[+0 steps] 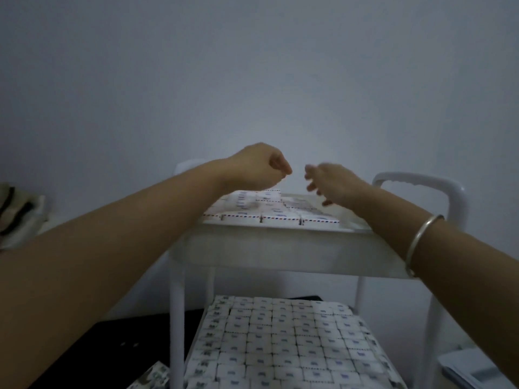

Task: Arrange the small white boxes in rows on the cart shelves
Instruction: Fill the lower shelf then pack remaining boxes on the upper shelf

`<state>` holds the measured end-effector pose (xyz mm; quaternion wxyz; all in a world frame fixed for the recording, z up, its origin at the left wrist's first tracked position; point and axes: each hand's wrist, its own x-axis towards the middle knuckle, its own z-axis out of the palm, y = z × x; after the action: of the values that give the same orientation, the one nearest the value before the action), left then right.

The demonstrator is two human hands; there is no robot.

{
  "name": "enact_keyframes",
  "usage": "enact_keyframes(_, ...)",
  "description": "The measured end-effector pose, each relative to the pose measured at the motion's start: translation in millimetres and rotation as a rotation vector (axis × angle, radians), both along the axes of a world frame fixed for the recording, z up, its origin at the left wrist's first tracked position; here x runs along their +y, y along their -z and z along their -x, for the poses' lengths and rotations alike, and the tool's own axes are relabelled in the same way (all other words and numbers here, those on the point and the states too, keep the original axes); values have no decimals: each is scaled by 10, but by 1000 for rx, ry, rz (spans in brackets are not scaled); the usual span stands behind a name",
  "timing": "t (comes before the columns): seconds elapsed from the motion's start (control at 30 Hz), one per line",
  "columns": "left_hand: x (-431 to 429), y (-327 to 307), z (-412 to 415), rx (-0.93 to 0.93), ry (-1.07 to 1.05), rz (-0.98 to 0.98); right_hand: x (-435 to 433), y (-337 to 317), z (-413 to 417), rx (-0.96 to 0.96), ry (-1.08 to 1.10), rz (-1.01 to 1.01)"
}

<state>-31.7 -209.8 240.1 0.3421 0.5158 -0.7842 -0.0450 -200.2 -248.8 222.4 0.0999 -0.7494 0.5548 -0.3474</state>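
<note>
A white cart (280, 248) stands before me with two shelves in view. Small white boxes with red-and-blue striped edges (269, 214) lie in rows on its top shelf, with one box (268, 195) stacked higher at the back. The lower shelf (280, 346) is packed with rows of the same boxes. My left hand (258, 167) hovers above the back of the top shelf with its fingers curled; nothing shows in it. My right hand (328, 183) is beside it, blurred, fingers spread and empty, above the boxes.
A plain wall rises right behind the cart. The cart's white handle (421, 181) loops up at the right. A striped cloth (16, 214) lies at the far left, a dark surface (112, 346) at lower left, and papers (471, 369) at lower right.
</note>
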Motion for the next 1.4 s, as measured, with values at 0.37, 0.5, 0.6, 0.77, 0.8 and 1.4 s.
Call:
enact_keyframes(0.37, 1871, 1168, -1112, 270, -19, 106, 1600, 865, -1145, -35, -627, 477)
enact_keyframes(0.5, 2333, 2036, -1821, 318, -325, -50, 1727, 1640, -1696, 70, -788, 209)
enact_keyframes(0.6, 2773, 2567, -2356, 319, -550, -112, 1794, 2153, -2094, 214, -891, 33)
enact_keyframes(0.77, 3388, 3112, -2912, 351, -799, -101, 1868, 2661, -2746, 293, -907, 9)
enact_keyframes(0.8, 3460, 3177, -2953, 324, -827, -83, 1866, 2715, -2863, 300, -902, 0)
enact_keyframes(1.4, 3612, 3439, -3253, 150, -646, -527, 2235, 2846, -3363, 614, -1122, 343)
